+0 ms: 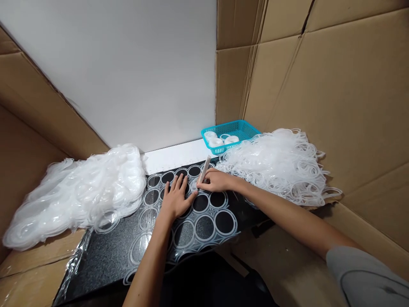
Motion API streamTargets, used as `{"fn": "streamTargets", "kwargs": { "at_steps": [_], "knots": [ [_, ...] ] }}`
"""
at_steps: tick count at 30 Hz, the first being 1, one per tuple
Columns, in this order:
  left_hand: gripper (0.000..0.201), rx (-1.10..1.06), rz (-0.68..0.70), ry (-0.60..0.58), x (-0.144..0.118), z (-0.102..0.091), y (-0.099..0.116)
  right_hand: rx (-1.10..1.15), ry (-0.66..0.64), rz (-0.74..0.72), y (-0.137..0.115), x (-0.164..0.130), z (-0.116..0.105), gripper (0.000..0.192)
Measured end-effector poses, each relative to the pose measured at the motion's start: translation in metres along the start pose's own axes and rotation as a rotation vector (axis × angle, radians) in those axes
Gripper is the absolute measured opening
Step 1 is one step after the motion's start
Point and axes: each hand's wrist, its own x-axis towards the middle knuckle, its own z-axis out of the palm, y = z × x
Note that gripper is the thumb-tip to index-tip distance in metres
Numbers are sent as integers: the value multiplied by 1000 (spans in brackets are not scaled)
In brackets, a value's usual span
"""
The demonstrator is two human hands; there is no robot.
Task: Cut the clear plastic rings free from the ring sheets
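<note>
Far left: heap of clear plastic sheets (pixel 79 192), piled on cardboard and spilling onto dark speckled slab (pixel 105 251); centre: clear sheet of rings (pixel 194 217) lying flat on slab, circles in rows, some already emptied to bare black; left hand (pixel 175 198) pressed palm-down on that sheet, fingers spread wide and flat, gripping nothing, fingertips near upper row of rings; just beside, touching at thumb side: right hand (pixel 217 180), fingers curled closed around slim white tool (pixel 203 169), tool tilted, tip down on sheet near left fingertips; behind, against white wall: turquoise basket (pixel 243 128) with white round pieces (pixel 220 140) inside; right: loose mound of cut plastic rings (pixel 277 164) on cardboard, just beside right forearm; cardboard walls all round
</note>
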Motion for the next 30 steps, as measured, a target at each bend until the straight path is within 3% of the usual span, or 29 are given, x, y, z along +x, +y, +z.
{"fn": "streamTargets", "kwargs": {
  "at_steps": [4, 7, 12, 16, 22, 25, 28, 30],
  "knots": [
    [84, -46, -40, -73, 4, -5, 1, 64, 41, -204, 5, -9, 13, 22],
    [89, -92, -39, -74, 6, -7, 1, -55, 120, -330, 9, -16, 25, 25],
    [100, -137, -46, -77, 6, -8, -2, -281, 148, -259, 10, -16, 32, 30],
    [100, -125, -43, -63, 5, -9, -1, -291, 246, -97, 13, 4, 14, 35],
    [98, -82, 2, -2, 2, -3, -7, -134, 467, 36, 31, 22, -40, 32],
    [95, -71, 48, 20, 2, -2, -23, -41, 362, 28, 27, 3, -50, 24],
    [96, -90, 52, -3, 4, -7, -35, 68, 174, 29, 14, -24, -37, 20],
    [92, -103, 76, 10, 4, -13, -34, 106, 124, 51, 8, -39, -22, 17]
  ]
}}
